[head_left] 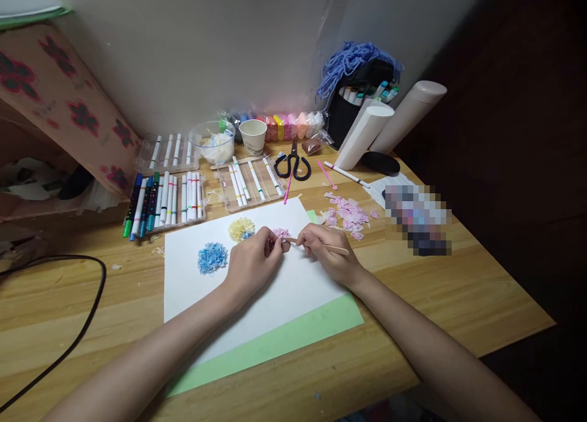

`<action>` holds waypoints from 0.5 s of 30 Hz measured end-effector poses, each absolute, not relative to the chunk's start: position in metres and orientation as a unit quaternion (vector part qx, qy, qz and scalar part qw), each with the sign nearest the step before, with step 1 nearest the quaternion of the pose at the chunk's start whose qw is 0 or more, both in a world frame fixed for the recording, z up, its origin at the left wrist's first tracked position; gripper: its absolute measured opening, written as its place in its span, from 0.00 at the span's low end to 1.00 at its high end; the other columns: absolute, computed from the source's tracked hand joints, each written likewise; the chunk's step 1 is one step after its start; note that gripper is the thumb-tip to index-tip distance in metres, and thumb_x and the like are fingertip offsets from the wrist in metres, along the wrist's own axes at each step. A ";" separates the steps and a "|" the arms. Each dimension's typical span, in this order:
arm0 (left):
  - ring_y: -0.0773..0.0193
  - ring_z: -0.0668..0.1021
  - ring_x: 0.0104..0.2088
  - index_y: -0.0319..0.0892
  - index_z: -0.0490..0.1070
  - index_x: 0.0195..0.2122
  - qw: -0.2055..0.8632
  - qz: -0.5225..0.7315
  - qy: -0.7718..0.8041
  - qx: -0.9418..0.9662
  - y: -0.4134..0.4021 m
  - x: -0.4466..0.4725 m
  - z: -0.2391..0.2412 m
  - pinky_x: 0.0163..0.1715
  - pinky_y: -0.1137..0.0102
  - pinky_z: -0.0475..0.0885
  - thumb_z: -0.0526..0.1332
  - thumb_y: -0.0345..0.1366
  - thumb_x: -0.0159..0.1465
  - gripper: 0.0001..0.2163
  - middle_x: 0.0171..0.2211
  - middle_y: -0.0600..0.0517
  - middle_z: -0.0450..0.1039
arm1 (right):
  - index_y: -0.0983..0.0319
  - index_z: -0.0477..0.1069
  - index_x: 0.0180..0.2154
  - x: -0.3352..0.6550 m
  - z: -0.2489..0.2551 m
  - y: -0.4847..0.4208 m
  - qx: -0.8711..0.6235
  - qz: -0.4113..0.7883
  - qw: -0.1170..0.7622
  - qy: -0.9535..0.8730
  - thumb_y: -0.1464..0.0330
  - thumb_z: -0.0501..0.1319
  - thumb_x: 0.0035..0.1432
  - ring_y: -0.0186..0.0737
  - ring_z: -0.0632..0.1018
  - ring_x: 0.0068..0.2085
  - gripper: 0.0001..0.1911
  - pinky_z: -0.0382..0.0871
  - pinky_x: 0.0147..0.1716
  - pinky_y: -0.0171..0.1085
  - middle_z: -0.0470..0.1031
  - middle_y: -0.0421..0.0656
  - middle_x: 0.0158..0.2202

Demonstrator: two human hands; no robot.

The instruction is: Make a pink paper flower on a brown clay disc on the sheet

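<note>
A white sheet [284, 287] lies on a green sheet [298, 336] on the wooden desk. On the white sheet are a blue paper-scrap cluster [212, 257], a yellow one [241, 229] and a small pink one [281, 233]. My right hand [328, 254] grips a thin wooden stick [337, 249] whose tip points at the pink cluster. My left hand [254, 260] rests on the sheet with fingers curled and pinched together right beside the pink cluster; what they hold, if anything, is too small to see.
Loose pink paper scraps [347, 214] lie right of the sheet. Behind are trays of markers [165, 202], black scissors [293, 164], a paper cup [253, 135], a clear bowl [213, 142], coloured clay packs [284, 125], two white tubes [367, 134] and a black cable [87, 312] at left.
</note>
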State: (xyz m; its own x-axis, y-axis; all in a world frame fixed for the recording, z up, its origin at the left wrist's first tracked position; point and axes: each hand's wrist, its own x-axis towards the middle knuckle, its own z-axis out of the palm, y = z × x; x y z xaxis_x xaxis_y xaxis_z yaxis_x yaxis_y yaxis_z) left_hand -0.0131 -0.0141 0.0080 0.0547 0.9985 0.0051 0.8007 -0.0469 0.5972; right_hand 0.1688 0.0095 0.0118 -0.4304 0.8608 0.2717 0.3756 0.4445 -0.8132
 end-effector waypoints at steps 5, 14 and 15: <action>0.66 0.69 0.23 0.43 0.66 0.32 0.250 0.228 0.652 0.678 -0.015 -0.015 0.010 0.25 0.72 0.57 0.53 0.40 0.65 0.08 0.23 0.56 0.70 | 0.61 0.69 0.29 0.169 0.012 0.011 -0.394 0.351 0.347 -0.775 0.59 0.48 0.67 0.31 0.71 0.26 0.20 0.61 0.30 0.33 0.70 0.37 0.24; 0.65 0.69 0.25 0.43 0.61 0.29 0.277 0.275 0.660 0.642 -0.016 -0.019 0.011 0.27 0.70 0.58 0.49 0.39 0.67 0.11 0.23 0.56 0.69 | 0.61 0.69 0.25 0.158 0.014 0.019 -0.461 0.411 0.365 -0.697 0.53 0.50 0.65 0.31 0.69 0.22 0.24 0.61 0.24 0.32 0.67 0.37 0.18; 0.65 0.69 0.25 0.43 0.61 0.28 0.285 0.280 0.658 0.638 -0.015 -0.020 0.011 0.27 0.70 0.58 0.48 0.39 0.67 0.11 0.23 0.55 0.69 | 0.61 0.69 0.24 0.155 0.015 0.022 -0.469 0.418 0.370 -0.684 0.53 0.50 0.64 0.31 0.69 0.21 0.24 0.61 0.23 0.32 0.67 0.37 0.17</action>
